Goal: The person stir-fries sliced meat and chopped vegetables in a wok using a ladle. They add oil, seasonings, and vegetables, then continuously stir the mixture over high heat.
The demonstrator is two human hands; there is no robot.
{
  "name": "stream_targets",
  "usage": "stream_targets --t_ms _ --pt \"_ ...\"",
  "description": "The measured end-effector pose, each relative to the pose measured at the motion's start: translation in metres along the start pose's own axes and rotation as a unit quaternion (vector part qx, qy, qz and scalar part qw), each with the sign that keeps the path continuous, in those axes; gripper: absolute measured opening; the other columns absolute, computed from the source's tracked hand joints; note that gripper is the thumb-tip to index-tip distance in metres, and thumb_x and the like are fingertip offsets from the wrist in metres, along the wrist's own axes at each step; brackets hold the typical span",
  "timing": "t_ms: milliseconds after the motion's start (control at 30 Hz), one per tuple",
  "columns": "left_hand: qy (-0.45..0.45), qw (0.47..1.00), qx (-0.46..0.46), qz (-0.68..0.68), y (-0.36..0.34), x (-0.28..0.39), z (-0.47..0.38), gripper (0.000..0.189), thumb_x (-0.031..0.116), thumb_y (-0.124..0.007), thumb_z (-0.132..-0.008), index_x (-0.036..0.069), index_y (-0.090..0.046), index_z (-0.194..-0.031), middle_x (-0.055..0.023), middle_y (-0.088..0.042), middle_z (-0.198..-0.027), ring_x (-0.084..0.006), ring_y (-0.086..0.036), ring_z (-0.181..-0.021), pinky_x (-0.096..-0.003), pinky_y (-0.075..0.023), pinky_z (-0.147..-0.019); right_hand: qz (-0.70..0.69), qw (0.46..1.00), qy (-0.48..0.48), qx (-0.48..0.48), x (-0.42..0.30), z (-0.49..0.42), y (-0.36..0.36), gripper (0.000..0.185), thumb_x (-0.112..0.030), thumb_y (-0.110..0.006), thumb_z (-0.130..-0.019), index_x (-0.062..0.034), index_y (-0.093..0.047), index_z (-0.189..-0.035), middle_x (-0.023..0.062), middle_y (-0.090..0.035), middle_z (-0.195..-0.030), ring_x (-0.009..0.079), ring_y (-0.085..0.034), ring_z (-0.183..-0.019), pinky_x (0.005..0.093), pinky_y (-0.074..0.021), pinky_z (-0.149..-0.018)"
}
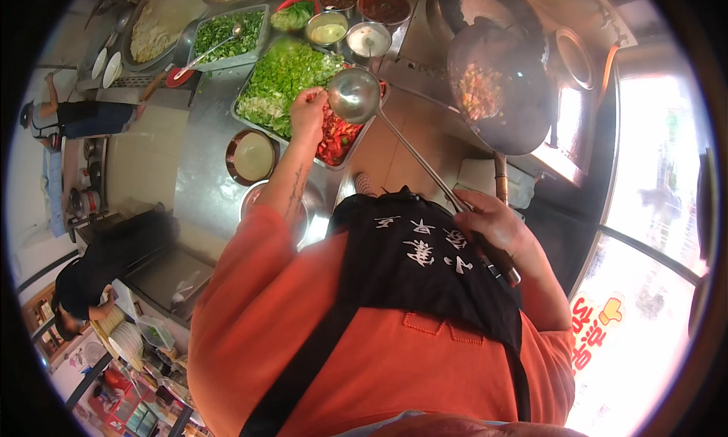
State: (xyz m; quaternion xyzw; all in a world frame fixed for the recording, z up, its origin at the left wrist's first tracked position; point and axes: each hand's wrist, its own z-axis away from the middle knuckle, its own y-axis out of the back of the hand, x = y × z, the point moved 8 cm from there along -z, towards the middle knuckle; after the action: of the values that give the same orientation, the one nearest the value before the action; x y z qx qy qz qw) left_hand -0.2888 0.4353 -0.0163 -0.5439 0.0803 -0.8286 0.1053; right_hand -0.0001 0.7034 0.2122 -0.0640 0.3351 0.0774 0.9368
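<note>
My right hand point(492, 221) grips the long handle of a metal ladle point(355, 95), whose bowl hangs over the edge of a tray point(350, 163). My left hand point(309, 111) is over that tray, fingers curled, beside the ladle's bowl; whether something small is between the fingers cannot be told. The tray holds chopped green vegetables point(278, 75) and chopped red peppers point(340, 138). At the right, a dark wok point(520, 115) with a handle point(501, 178) holds chopped food point(480, 93), tilted over the stove.
Bowls of sauce point(384, 5) and white seasoning point(368, 40) stand behind the tray. A tub of chopped greens point(227, 33) with a spoon is at the back left. A bowl of pale liquid point(253, 157) sits left of my forearm. Two other people point(91, 118) are at the far left.
</note>
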Motion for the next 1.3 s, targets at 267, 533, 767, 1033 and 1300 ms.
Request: stream_targets --t_ms 267,533,767,1033,1300 --pt "-0.084 0.975 -0.021 -0.204 0.003 0.041 -0.021 0.034 0.033 -0.058 -0.105 0.006 -0.067 -0.123 -0.0058 -0.067 -0.093 -0.0127 -0.064 -0.080 -0.0292 -0.0567 -0.059 -0.065 0.996 -0.013 -0.056 -0.015 -0.022 -0.010 0.042 -0.014 -0.056 -0.101 -0.0002 -0.052 -0.141 0.0039 -0.055 -0.069 0.0134 -0.054 -0.048 0.0264 -0.0446 -0.043" --pt "-0.197 0.720 -0.124 -0.654 0.010 0.021 -0.074 0.048 0.002 -0.060 -0.090 0.015 -0.060 -0.137 -0.0128 -0.056 -0.142 -0.0351 -0.057 -0.125 -0.0443 -0.0487 -0.104 -0.052 0.999 0.005 -0.012 -0.015 0.003 0.000 0.047 -0.013 -0.056 -0.101 0.0025 -0.048 -0.144 0.0065 -0.055 -0.071 0.0142 -0.054 -0.053 0.0270 -0.0448 -0.045" --pt "-0.115 0.542 -0.265 -0.789 -0.024 -0.002 -0.082 0.083 -0.001 -0.068 -0.085 0.026 -0.037 -0.157 -0.0069 -0.025 -0.168 -0.0452 -0.032 -0.148 -0.0458 -0.0390 -0.118 -0.072 0.997 -0.027 0.028 -0.012 0.015 0.000 0.048 -0.009 -0.057 -0.101 0.0018 -0.048 -0.147 0.0058 -0.056 -0.071 0.0141 -0.055 -0.056 0.0269 -0.0456 -0.046" --pt "-0.187 0.494 -0.211 -0.822 -0.030 -0.008 -0.087 0.059 -0.001 -0.062 -0.090 0.024 -0.050 -0.143 -0.0079 -0.039 -0.157 -0.0461 -0.042 -0.140 -0.0446 -0.0565 -0.098 -0.082 0.995 -0.038 0.044 -0.006 0.018 0.001 0.047 -0.006 -0.061 -0.100 0.0019 -0.050 -0.146 0.0031 -0.061 -0.080 0.0116 -0.057 -0.067 0.0255 -0.0484 -0.060" --pt "-0.186 0.483 -0.215 -0.828 -0.029 -0.010 -0.094 0.059 -0.004 -0.064 -0.087 0.021 -0.052 -0.139 -0.0088 -0.040 -0.155 -0.0463 -0.041 -0.142 -0.0450 -0.0575 -0.097 -0.090 0.994 -0.008 0.058 -0.006 0.028 0.001 0.048 -0.005 -0.061 -0.100 0.0016 -0.050 -0.146 0.0015 -0.059 -0.081 0.0109 -0.057 -0.069 0.0249 -0.0484 -0.064"
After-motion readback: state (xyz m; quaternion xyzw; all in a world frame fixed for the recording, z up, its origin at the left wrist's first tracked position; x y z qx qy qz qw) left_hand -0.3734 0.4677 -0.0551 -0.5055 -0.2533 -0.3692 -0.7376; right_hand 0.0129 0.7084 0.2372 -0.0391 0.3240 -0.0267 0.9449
